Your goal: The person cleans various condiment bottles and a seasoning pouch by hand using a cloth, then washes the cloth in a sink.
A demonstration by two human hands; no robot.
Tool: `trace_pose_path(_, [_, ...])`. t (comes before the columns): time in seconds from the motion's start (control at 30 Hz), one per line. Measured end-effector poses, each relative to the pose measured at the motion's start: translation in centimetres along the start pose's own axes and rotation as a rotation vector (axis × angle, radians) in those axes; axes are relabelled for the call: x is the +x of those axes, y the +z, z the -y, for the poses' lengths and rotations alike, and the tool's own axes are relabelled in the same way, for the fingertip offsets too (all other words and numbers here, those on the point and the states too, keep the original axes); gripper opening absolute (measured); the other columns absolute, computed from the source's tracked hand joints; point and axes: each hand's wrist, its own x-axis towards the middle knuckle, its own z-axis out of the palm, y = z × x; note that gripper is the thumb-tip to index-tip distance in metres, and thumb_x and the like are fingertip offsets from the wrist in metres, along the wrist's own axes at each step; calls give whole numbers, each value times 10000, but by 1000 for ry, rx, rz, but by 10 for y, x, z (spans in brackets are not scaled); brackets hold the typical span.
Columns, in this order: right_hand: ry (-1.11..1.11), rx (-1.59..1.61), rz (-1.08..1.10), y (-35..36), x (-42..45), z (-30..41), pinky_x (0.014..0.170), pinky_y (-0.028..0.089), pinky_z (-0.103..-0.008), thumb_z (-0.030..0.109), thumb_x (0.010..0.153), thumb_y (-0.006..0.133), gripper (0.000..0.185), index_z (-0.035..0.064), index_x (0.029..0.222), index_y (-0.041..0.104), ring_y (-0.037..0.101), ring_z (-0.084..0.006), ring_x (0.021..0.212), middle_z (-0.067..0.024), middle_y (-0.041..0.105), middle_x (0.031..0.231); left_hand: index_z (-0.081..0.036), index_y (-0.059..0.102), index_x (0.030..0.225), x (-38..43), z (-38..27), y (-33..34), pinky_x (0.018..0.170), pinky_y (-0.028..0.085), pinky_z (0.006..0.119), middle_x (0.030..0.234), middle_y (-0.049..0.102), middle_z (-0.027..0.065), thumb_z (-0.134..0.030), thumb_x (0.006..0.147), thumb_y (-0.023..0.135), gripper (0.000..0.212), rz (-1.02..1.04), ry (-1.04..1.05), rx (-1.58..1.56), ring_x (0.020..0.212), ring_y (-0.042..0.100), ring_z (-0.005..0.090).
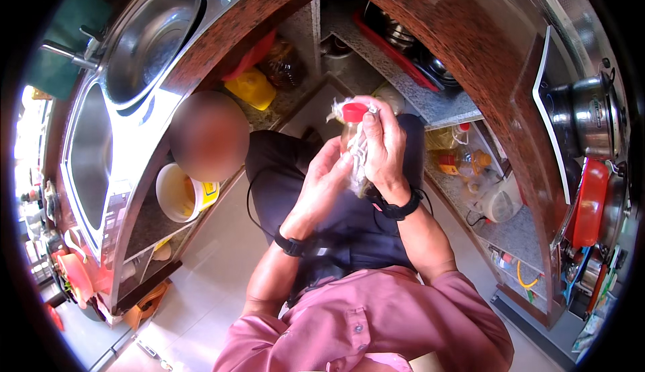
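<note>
In front of my knees I hold a small clear jar [348,133] with a red lid [355,112]. My left hand [322,178] grips the lower side of the jar. A crumpled whitish cloth [359,158] is bunched in my right hand [385,145], pressed against the jar's side and lid. Part of the cloth sticks out past the lid on the left. What the jar contains is hidden by my fingers and the cloth.
Open granite shelves curve around me under a reddish-brown countertop [211,54]. To the left are a white bucket [174,190], a yellow container [252,88] and a steel sink [151,44]. Oil bottles [461,160] and a red tray [393,52] are on the right shelves.
</note>
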Motion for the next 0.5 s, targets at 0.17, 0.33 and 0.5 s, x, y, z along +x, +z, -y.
trace_pose_path(0.17, [30,-270,69,-10,8,0,539,431,-377,217,1014,566,295,8,805,577,556,-248,542,-148,560,632,-35,499,1380,-2,4,5,925,511,289,1236,620,35,-346,1036,557,467,-21,66,-83,1056,617,114])
trace_pose_path(0.33, [193,29,-209,-39,18,-12,672,484,-300,234,1051,509,288,21,898,629,595,-127,718,-43,645,804,-24,485,1354,-6,-4,-9,802,533,397,1108,640,105,-474,1056,412,545,-34,-52,-217,931,653,232])
trace_pose_path(0.5, [87,533,167,-49,-3,33,1036,457,-451,328,1060,456,412,11,1264,622,594,-320,1204,-191,639,1268,-34,543,1211,-1,-19,-11,599,513,343,957,659,126,-490,1059,386,506,168,-172,-404,712,635,234])
